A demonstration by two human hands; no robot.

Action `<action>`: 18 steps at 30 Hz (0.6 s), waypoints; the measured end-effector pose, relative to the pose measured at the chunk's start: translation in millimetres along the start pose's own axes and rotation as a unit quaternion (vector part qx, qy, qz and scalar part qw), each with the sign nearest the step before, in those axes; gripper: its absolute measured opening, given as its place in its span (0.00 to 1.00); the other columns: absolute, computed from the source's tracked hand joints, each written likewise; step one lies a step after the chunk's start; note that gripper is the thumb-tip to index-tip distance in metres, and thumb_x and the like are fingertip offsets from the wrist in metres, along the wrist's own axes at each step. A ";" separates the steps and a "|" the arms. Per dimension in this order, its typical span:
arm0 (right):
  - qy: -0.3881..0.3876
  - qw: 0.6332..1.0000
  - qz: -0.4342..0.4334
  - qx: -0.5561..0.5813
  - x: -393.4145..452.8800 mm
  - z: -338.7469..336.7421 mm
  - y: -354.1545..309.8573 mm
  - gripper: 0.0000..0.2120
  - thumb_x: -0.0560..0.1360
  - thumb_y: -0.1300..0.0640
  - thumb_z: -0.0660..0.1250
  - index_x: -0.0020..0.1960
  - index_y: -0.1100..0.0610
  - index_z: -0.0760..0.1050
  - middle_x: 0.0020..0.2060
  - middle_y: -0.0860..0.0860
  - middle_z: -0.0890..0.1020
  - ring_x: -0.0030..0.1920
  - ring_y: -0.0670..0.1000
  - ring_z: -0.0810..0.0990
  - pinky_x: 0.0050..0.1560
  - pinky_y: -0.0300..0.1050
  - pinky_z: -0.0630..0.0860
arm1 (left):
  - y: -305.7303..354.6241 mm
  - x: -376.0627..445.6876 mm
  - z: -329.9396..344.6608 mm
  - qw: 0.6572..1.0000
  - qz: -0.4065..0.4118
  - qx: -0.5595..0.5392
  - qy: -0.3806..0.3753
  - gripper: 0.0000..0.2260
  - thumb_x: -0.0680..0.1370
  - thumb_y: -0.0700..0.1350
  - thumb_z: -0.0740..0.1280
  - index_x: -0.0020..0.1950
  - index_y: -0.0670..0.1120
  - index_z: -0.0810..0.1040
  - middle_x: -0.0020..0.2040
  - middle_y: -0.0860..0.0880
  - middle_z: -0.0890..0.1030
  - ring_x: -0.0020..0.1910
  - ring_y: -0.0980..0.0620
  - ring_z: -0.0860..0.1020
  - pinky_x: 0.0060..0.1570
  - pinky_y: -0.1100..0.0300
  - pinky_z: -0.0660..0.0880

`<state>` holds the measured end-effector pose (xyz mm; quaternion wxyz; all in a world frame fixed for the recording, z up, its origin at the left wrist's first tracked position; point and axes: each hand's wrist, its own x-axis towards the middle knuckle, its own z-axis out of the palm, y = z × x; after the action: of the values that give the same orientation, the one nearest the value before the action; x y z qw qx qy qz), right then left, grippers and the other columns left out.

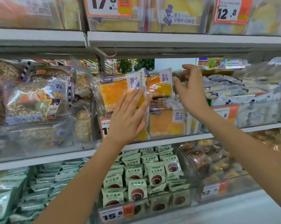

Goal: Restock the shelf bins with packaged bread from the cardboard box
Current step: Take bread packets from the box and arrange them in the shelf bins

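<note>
A clear packet of orange toast bread [115, 89] stands upright at the top of the middle shelf bin [168, 134]. My left hand [128, 115] lies flat against its front, fingers spread. A second orange packet [159, 84] stands just to its right. My right hand [191, 91] is beside that packet's right edge, fingers curled and apart, touching the plastic there; whether it grips anything I cannot tell. More orange packets [167, 122] fill the bin below. The cardboard box is out of view.
Oat bread bags [34, 97] fill the bin on the left. White packets [243, 97] fill the bin on the right. Green snack packs [146, 173] sit in the lower bin. A shelf board [152, 41] runs close above, with toast bins on top.
</note>
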<state>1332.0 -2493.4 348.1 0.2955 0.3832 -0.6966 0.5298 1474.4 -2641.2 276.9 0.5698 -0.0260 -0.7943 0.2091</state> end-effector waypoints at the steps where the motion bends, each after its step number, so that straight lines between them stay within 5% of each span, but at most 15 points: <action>1: 0.015 0.999 -0.045 0.004 -23.9 -8.0 -7.2 0.18 0.78 0.56 0.63 0.65 0.62 0.66 0.57 0.57 0.71 0.58 0.54 0.71 0.58 0.44 0.69 | 7.6 -10.1 -3.8 1.000 -0.010 -0.021 0.018 0.18 0.80 0.44 0.56 0.70 0.43 0.67 0.69 0.40 0.71 0.70 0.44 0.67 0.71 0.45 0.59; 6: -0.063 0.989 -0.132 -0.003 -161.2 -15.3 3.0 0.09 0.79 0.58 0.60 0.57 0.60 0.70 0.52 0.53 0.73 0.55 0.50 0.70 0.57 0.38 0.66 | 71.2 -95.7 -22.3 0.991 -0.107 -0.075 0.034 0.11 0.75 0.42 0.61 0.57 0.43 0.70 0.58 0.44 0.70 0.52 0.43 0.71 0.50 0.50 0.66; 11: -0.277 0.957 -0.054 -0.068 -305.1 2.6 52.9 0.10 0.78 0.56 0.59 0.55 0.60 0.73 0.51 0.56 0.76 0.53 0.54 0.73 0.55 0.46 0.71 | 128.2 -205.5 -27.8 0.961 -0.068 -0.177 -0.203 0.13 0.74 0.42 0.58 0.58 0.40 0.68 0.48 0.38 0.78 0.37 0.42 0.76 0.31 0.56 0.71; 13: -0.381 0.919 0.010 -0.096 -351.5 5.7 72.7 0.09 0.78 0.57 0.61 0.56 0.58 0.73 0.53 0.55 0.76 0.55 0.55 0.73 0.55 0.51 0.73 | 146.7 -246.2 -36.7 0.913 -0.119 -0.191 -0.341 0.16 0.74 0.44 0.57 0.61 0.42 0.67 0.48 0.41 0.80 0.30 0.44 0.78 0.23 0.60 0.69; 15: -0.470 0.873 0.055 -0.120 -391.5 8.9 92.2 0.10 0.78 0.55 0.62 0.59 0.55 0.72 0.56 0.52 0.76 0.56 0.53 0.74 0.56 0.51 0.73 | 160.4 -283.6 -45.7 0.823 -0.198 -0.195 -0.496 0.19 0.79 0.44 0.57 0.70 0.46 0.62 0.57 0.44 0.78 0.38 0.44 0.80 0.30 0.57 0.72; 18: -0.588 0.785 0.119 -0.154 -444.6 21.0 118.0 0.14 0.78 0.51 0.61 0.63 0.51 0.67 0.59 0.50 0.74 0.60 0.53 0.73 0.57 0.52 0.73 | 174.8 -340.7 -54.8 0.725 -0.313 -0.208 -0.578 0.20 0.81 0.46 0.57 0.73 0.50 0.58 0.55 0.47 0.78 0.43 0.45 0.80 0.38 0.54 0.73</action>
<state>1468.3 -2398.3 -81.3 -0.1815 0.4838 -0.8479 0.1189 1609.2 -2560.6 -76.6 0.0141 0.2316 -0.9564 -0.1772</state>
